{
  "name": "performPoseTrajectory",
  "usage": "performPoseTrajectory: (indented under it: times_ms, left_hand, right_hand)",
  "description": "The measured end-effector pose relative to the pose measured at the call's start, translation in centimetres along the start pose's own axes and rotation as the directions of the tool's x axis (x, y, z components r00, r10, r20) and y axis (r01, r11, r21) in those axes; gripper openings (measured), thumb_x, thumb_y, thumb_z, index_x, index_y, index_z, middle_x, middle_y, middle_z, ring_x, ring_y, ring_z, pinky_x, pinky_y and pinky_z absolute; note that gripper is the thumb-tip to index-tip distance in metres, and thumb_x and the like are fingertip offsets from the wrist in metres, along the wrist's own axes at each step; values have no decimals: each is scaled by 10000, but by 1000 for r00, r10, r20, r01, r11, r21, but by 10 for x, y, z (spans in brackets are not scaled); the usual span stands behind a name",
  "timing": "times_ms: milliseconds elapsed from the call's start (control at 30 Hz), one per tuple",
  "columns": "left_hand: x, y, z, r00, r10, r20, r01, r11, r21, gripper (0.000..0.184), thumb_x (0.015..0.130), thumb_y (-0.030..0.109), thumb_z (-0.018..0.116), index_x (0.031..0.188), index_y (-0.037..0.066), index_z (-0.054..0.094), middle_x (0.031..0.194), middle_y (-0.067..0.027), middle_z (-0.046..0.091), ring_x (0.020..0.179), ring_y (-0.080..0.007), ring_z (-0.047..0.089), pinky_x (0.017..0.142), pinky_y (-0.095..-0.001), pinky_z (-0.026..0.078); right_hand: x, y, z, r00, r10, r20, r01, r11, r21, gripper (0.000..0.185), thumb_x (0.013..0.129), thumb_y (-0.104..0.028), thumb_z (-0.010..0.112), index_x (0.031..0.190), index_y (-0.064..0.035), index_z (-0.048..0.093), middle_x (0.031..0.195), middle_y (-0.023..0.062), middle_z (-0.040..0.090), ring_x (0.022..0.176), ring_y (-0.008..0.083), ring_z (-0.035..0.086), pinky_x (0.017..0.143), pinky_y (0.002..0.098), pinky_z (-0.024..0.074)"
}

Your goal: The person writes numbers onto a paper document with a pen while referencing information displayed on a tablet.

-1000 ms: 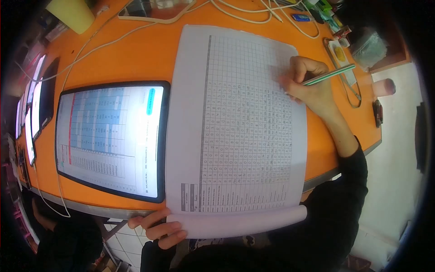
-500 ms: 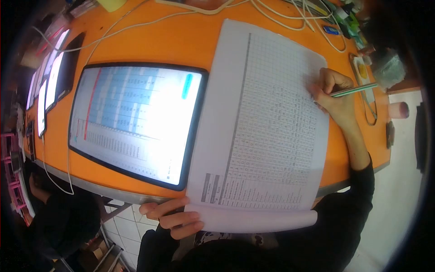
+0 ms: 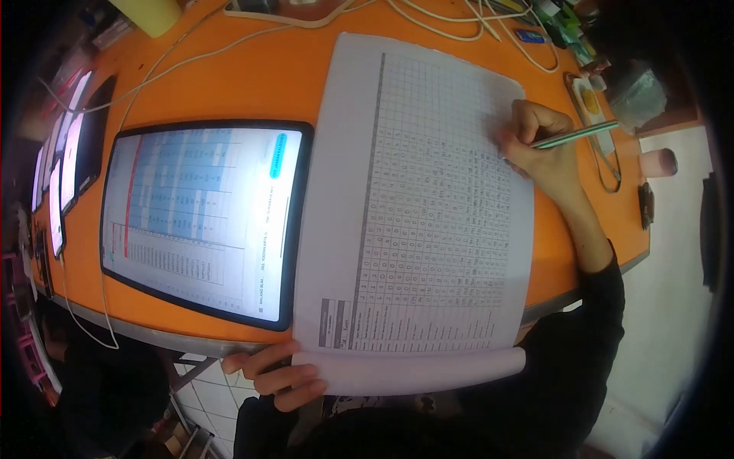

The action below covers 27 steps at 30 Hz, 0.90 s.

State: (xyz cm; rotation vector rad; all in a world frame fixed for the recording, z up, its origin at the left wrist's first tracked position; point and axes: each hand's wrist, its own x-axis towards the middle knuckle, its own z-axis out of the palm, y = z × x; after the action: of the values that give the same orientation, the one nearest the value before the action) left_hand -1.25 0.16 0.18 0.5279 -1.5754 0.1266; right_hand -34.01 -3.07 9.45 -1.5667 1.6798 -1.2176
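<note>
And at the far left, glowing screens (image 3: 55, 200) are seen bunched on the orange table (image 3: 260, 84), so slanted by the lens that nothing on them can be read. Below, a dark shape (image 3: 115, 375), perhaps a person's clothing, is lost in shadow. Up top, a yellow cup (image 3: 149, 17) is cut off by the frame's upper edge, with a white cable (image 3: 176, 67) strung across beneath it.

Next comes the tablet (image 3: 206, 222), lit up with a blue-banded table, its small print too fine to be made out. Just beside it at the table's near edge, the left hand (image 3: 281, 379): its fingers are laid against the corner of the sheet, where the near edge is rolled up, but whether the paper is pinched cannot be told, the thumb being hard to pick out.

And centre stage, the gridded sheet (image 3: 329, 191), spread right alongside the tablet! The near and middle cells are filled with figures, plenty of zeros among them; a band at the far end is left blank. More looks done than left, by a rough judgement. The names down the near side are too small to be read.

Over to the right, well apart from the left: the right hand (image 3: 539, 141), closed round a green-striped writing tool (image 3: 585, 131), set close to where figures give way to blank squares. Its tip is hidden by the fingers, so contact with the paper cannot be confirmed.
</note>
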Motion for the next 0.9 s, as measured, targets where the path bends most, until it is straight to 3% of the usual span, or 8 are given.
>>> performPoseTrajectory:
  times_ms: [67, 167, 433, 667, 733, 767, 833, 900]
  left_hand:
    - [-1, 1, 1, 999, -21, -37, 22, 999, 34, 341, 690, 571, 596, 769, 298, 408, 731, 95, 478, 800, -13, 495, 1055, -349, 101]
    - [-1, 0, -3, 1000, -2, -8, 2, 1000, 3, 341, 683, 560, 613, 774, 297, 415, 733, 91, 481, 805, -20, 500, 1054, -361, 95]
    - [-4, -2, -6, 1000, 10, 17, -11, 1000, 11, 336, 674, 548, 627, 790, 299, 434, 747, 93, 505, 806, -24, 515, 1051, -380, 85]
    - [-2, -3, -3, 1000, 20, -9, -20, 1000, -4, 328, 691, 554, 604, 782, 295, 426, 745, 94, 493, 806, -22, 506, 1046, -375, 97]
    - [-2, -4, -3, 1000, 25, 0, -25, 999, -25, 334, 690, 559, 602, 781, 293, 421, 745, 92, 486, 811, -22, 499, 1049, -372, 98]
    - [-1, -4, -3, 1000, 27, -1, -27, 999, -25, 334, 690, 559, 602, 781, 293, 421, 745, 92, 486, 811, -22, 499, 1049, -372, 98]
    - [-2, -3, -1, 999, 25, -27, -25, 1000, -13, 347, 681, 558, 613, 790, 288, 424, 748, 87, 489, 813, -23, 495, 1050, -368, 99]
    - [-1, -4, 2, 999, 34, -35, -34, 999, -15, 350, 679, 555, 618, 792, 284, 426, 747, 84, 490, 810, -25, 497, 1049, -366, 100]
  right_hand:
    - [1, 1, -1, 998, 67, 18, -67, 997, 27, 355, 678, 79, 581, 532, -81, 299, 490, -26, 394, 418, 20, 439, 377, 161, 320]
    - [0, 5, -1, 997, -74, 28, 75, 997, -19, 347, 683, 69, 590, 536, -79, 312, 484, -20, 408, 408, 27, 449, 358, 161, 324]
    - [-3, 5, -6, 1000, 24, 12, -25, 992, 121, 376, 696, 68, 616, 532, -89, 317, 486, -21, 416, 378, 32, 430, 337, 163, 299]
    - [-3, 9, -7, 1000, 14, 19, -16, 996, 83, 376, 687, 73, 620, 533, -88, 317, 489, -25, 411, 378, 31, 429, 334, 165, 294]
    - [-1, 15, -6, 983, -183, 19, 183, 983, 0, 373, 683, 63, 627, 535, -87, 320, 485, -27, 408, 378, 30, 430, 333, 165, 296]
    - [-2, 13, -6, 983, -185, 18, 185, 983, 0, 373, 683, 63, 627, 535, -87, 320, 485, -27, 408, 378, 30, 430, 333, 165, 296]
    - [-5, 6, -3, 1000, 4, -23, -4, 1000, 1, 367, 682, 56, 628, 537, -89, 324, 483, -31, 403, 379, 28, 430, 333, 163, 299]
    - [-5, 5, -6, 1000, 10, -10, -10, 1000, 17, 364, 683, 54, 626, 538, -90, 325, 484, -33, 400, 380, 27, 429, 332, 162, 300]
